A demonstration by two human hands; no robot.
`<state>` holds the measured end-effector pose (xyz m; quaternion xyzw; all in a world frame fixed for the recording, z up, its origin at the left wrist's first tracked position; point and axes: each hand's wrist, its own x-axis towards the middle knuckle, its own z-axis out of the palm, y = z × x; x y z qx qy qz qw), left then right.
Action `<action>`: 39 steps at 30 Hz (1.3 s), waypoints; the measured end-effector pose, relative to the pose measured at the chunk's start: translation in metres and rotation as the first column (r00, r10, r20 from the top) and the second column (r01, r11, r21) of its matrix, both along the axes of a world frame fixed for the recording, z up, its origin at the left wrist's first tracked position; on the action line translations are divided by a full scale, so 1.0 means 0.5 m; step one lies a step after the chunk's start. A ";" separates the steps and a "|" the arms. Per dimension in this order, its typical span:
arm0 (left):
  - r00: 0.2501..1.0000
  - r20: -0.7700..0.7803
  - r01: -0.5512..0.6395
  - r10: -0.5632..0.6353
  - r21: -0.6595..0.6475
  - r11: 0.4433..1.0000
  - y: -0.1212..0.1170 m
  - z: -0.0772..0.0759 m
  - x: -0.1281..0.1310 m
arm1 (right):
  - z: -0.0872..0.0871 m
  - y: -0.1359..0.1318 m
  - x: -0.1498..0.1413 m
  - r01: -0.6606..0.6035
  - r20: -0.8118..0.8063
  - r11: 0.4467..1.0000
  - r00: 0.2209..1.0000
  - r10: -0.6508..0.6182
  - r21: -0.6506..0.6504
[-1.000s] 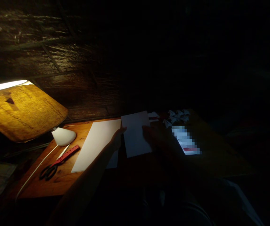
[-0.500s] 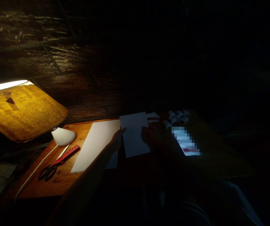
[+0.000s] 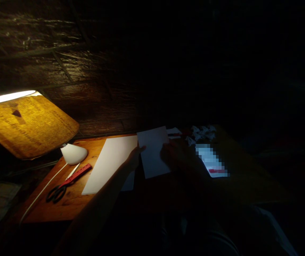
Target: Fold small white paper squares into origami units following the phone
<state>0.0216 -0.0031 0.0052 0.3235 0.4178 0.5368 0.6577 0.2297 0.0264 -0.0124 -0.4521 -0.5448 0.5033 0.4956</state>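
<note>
Right hand shadow-obscured, lampshade cut off

I see room on the lit surface nearside of the black-handled scissors; the table lamp blocks me behind them, the left forearm and held paper sheet rightward.

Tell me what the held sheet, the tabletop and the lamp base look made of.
Held sheet: matte paper, judging by its thin, straight edges. Tabletop: probably varnished wood, orange-brown with dark knots. Lamp base: smooth white, perhaps plastic or painted metal.

Two hands, one lamp and one phone show (scraps: several).
</note>
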 end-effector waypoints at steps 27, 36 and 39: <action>1.000 0.021 -0.001 0.001 0.007 1.000 0.015 -0.024 -0.003 | 0.015 -0.016 0.000 -0.001 0.326 0.943 0.939 -0.113 0.331; 1.000 -0.017 -0.009 0.010 0.062 0.998 0.015 -0.016 -0.004 | 0.015 -0.027 0.005 -0.272 0.594 0.832 0.800 -0.085 0.484; 0.999 -0.036 -0.002 0.005 0.079 0.997 0.015 -0.015 -0.003 | 0.023 -0.031 0.010 -0.341 0.619 0.806 0.784 -0.040 0.484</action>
